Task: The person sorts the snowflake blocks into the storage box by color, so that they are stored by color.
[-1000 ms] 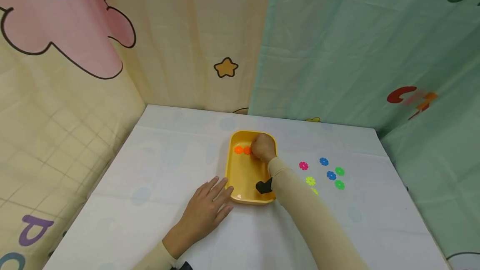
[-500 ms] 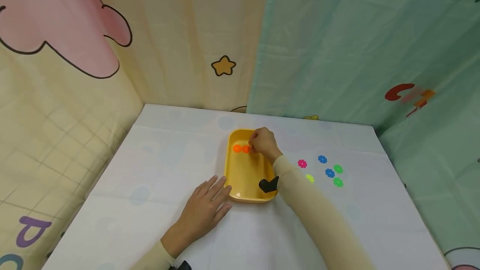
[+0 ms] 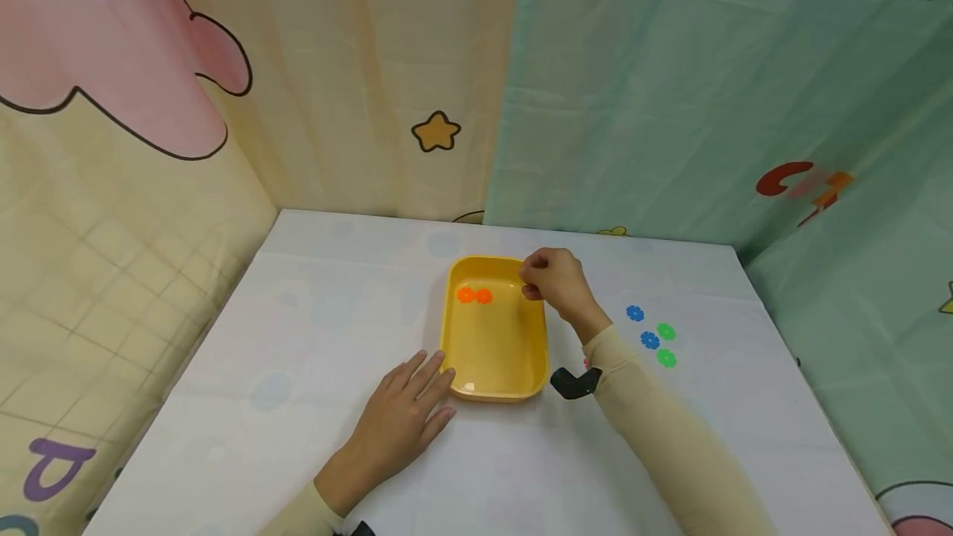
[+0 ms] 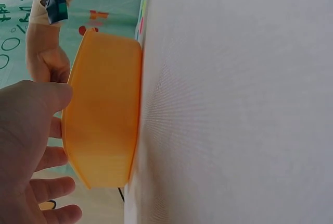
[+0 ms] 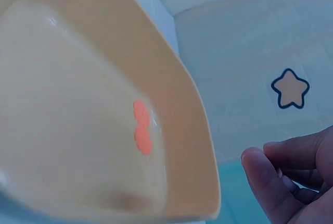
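Observation:
A yellow tray (image 3: 495, 354) holds two orange flower-shaped pieces (image 3: 484, 296) side by side near its far left corner; they also show as orange pieces (image 5: 141, 127) in the right wrist view. My left hand (image 3: 405, 409), fingers spread, touches the tray's near left rim. The left wrist view shows that hand (image 4: 23, 140) against the tray's side (image 4: 106, 109). Over the tray's far right rim is my right hand (image 3: 562, 284), its fingers loosely bent and thumb close to the index finger. Nothing is visible between the fingertips of this hand (image 5: 296, 179) in the right wrist view.
Right of the tray, blue pieces (image 3: 650, 340) and green pieces (image 3: 666, 358) lie on the white table (image 3: 335, 296). A pink piece (image 3: 586, 362) is mostly hidden by the right wrist. Printed curtains (image 3: 633, 106) stand behind the table.
My right hand has moved right from inside the tray to its far right rim, and its forearm now covers the yellow pieces. The left hand stays at the tray. The view has shifted slightly.

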A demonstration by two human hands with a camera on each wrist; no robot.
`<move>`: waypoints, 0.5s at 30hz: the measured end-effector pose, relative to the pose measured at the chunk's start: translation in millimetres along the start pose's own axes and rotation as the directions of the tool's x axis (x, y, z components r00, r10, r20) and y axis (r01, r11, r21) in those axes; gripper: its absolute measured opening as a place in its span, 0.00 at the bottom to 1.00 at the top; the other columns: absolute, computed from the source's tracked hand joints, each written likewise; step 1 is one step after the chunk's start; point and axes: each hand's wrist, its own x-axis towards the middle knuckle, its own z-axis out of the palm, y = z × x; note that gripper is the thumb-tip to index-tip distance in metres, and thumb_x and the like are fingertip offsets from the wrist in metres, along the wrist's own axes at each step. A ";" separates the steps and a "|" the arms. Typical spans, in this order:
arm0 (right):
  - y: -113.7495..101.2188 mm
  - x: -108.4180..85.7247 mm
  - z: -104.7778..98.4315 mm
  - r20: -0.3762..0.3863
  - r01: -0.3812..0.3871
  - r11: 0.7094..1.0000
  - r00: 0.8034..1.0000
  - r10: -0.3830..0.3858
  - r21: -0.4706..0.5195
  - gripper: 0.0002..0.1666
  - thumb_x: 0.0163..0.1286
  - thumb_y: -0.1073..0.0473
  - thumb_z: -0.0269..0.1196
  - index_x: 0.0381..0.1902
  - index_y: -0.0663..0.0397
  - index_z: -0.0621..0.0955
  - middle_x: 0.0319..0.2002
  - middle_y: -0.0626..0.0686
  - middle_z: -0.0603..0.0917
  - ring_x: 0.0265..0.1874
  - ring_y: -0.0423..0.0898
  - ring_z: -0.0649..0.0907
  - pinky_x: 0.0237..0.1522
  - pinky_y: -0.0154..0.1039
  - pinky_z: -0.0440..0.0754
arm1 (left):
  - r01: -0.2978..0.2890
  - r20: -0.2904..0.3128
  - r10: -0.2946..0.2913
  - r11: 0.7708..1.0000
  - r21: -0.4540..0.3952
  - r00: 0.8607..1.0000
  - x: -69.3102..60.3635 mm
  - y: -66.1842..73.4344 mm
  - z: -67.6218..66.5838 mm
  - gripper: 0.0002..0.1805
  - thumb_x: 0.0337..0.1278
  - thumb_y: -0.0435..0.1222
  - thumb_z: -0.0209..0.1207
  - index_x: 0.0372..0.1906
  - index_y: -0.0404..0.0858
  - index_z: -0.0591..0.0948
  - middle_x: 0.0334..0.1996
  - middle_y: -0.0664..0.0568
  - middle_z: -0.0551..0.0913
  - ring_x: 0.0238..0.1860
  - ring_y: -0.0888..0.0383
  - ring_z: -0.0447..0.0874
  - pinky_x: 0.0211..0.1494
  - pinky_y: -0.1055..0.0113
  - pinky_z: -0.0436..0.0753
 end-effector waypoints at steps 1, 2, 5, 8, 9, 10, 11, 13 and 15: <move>3.2 -2.4 -6.2 -0.005 -0.008 1.000 1.000 0.008 -0.002 0.07 0.75 0.63 0.62 0.45 0.63 0.82 0.43 0.64 0.83 0.31 0.50 0.87 0.37 0.38 0.89 | -0.001 0.001 0.001 1.000 0.000 1.000 -0.2 0.0 0.3 0.28 0.64 0.48 0.66 0.65 0.42 0.80 0.70 0.44 0.75 0.70 0.41 0.72 0.63 0.43 0.78; 6.2 -4.8 -12.5 -0.014 -0.022 1.000 1.000 0.022 -0.006 0.08 0.75 0.62 0.62 0.46 0.63 0.81 0.44 0.64 0.83 0.32 0.51 0.87 0.37 0.37 0.89 | -0.004 0.002 0.004 1.000 0.002 1.000 -0.4 -0.1 0.5 0.28 0.64 0.48 0.66 0.65 0.41 0.80 0.71 0.44 0.74 0.70 0.40 0.72 0.62 0.43 0.79; 16.6 -11.5 -31.7 -0.035 -0.048 0.999 0.998 0.048 -0.012 0.10 0.76 0.61 0.61 0.48 0.63 0.81 0.47 0.65 0.82 0.36 0.52 0.87 0.39 0.37 0.89 | -0.008 0.004 0.008 1.000 0.014 1.000 -1.4 -0.5 0.1 0.29 0.63 0.49 0.67 0.66 0.42 0.80 0.71 0.43 0.74 0.70 0.40 0.72 0.62 0.43 0.79; 27.7 -17.3 -49.7 -0.058 -0.055 0.998 0.997 0.055 0.000 0.12 0.76 0.60 0.61 0.49 0.64 0.80 0.47 0.65 0.82 0.35 0.50 0.87 0.39 0.36 0.89 | -0.006 0.006 0.006 1.000 0.025 1.000 -3.1 -1.0 -0.9 0.30 0.62 0.49 0.68 0.66 0.42 0.79 0.71 0.43 0.73 0.70 0.40 0.72 0.62 0.43 0.79; 31.8 -19.0 -55.6 -0.066 -0.051 0.999 0.996 0.052 0.007 0.12 0.76 0.60 0.61 0.50 0.65 0.80 0.47 0.65 0.82 0.34 0.49 0.87 0.39 0.36 0.89 | -0.004 0.008 0.004 1.000 0.027 1.000 -3.5 -1.2 -1.0 0.30 0.62 0.49 0.68 0.67 0.42 0.79 0.72 0.43 0.73 0.70 0.40 0.72 0.62 0.43 0.79; 35.6 -21.1 -61.3 -0.074 -0.049 0.999 0.996 0.050 0.015 0.13 0.76 0.60 0.61 0.50 0.66 0.80 0.45 0.65 0.82 0.33 0.47 0.87 0.39 0.35 0.88 | -0.003 0.011 0.003 1.000 0.027 1.000 -3.8 -1.4 -1.0 0.31 0.62 0.49 0.68 0.67 0.42 0.79 0.72 0.43 0.73 0.70 0.40 0.72 0.62 0.43 0.79; 39.4 -23.3 -66.9 -0.083 -0.045 0.999 0.995 0.047 0.025 0.14 0.76 0.60 0.61 0.50 0.68 0.79 0.44 0.64 0.82 0.32 0.45 0.87 0.39 0.35 0.88 | -0.002 0.015 0.002 1.000 0.026 1.000 -4.1 -1.5 -0.8 0.31 0.62 0.49 0.68 0.67 0.42 0.79 0.72 0.43 0.72 0.70 0.40 0.72 0.62 0.43 0.79; 46.8 -28.0 -77.6 -0.102 -0.044 0.998 0.994 0.048 0.045 0.15 0.76 0.60 0.61 0.51 0.69 0.78 0.42 0.61 0.81 0.30 0.41 0.86 0.39 0.34 0.88 | 0.000 0.020 0.000 1.000 0.018 1.000 -4.3 -1.6 -0.2 0.31 0.62 0.48 0.68 0.68 0.42 0.78 0.72 0.43 0.72 0.70 0.40 0.72 0.62 0.43 0.79; 53.6 -33.0 -87.1 -0.118 -0.052 0.997 0.991 0.057 0.052 0.16 0.77 0.60 0.61 0.52 0.70 0.78 0.42 0.61 0.81 0.30 0.39 0.86 0.39 0.33 0.88 | 0.001 0.023 -0.002 1.000 0.009 1.000 -4.4 -1.4 0.7 0.32 0.62 0.48 0.68 0.68 0.42 0.78 0.73 0.43 0.71 0.70 0.40 0.72 0.62 0.43 0.79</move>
